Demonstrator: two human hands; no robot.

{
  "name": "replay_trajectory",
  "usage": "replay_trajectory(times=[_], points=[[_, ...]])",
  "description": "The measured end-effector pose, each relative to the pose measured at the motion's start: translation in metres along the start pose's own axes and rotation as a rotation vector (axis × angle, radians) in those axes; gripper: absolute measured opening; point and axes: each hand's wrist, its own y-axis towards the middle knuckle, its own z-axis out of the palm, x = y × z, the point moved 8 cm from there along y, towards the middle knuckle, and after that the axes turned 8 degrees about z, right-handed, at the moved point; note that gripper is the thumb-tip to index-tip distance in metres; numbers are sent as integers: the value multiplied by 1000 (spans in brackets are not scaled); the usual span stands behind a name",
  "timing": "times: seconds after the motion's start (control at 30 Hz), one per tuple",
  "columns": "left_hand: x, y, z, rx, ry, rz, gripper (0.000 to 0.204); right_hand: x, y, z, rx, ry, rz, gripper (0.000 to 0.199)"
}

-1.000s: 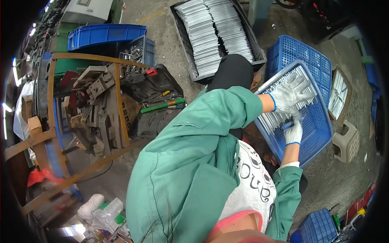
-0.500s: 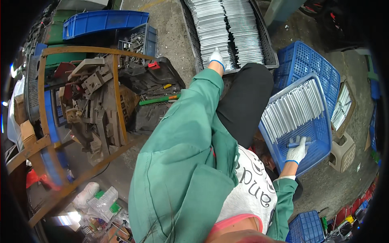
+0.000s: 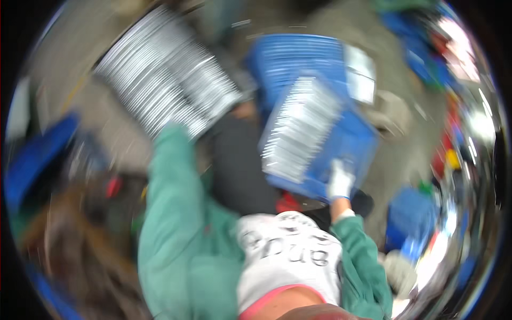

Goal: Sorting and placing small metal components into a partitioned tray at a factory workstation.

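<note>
Motion smears the whole view. My right hand (image 3: pixel 340 181), in a white glove, is in the near part of a blue plastic basket (image 3: pixel 354 138). Its fingers are too blurred to show whether a tube is between them. In the same basket, a row of silvery metal tubes (image 3: pixel 301 130) lies to the left of that hand. My left arm, in a green sleeve (image 3: pixel 176 154), reaches to the near end of a crateful of similar metal tubes (image 3: pixel 165 69). My left hand cannot be made out against those tubes.
Another blue basket (image 3: pixel 298 50) stands behind the near one. To its right are a pale stack of pieces (image 3: pixel 361 72) and a beige stool (image 3: pixel 392 112). A blue bin (image 3: pixel 408 213) stands at the right. My dark-trousered leg (image 3: pixel 240 165) lies between crate and basket.
The view has swung, so crate and baskets now appear farther left and turned. Half a second ago my right hand held a metal tube in the basket and my gloved left hand showed on the crate's tubes.
</note>
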Motion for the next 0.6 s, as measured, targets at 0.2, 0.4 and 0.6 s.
replay_trajectory(times=[0.2,0.4,0.6], points=[[-389,-21,-9,-151,451,656,45,-44,18,40,18,23,108,60],[-390,-87,-25,-354,619,676,38,-45,16,25,55,193,45,61],[-360,-144,-48,-566,707,542,33,-38,6,28,99,175,-21,61]])
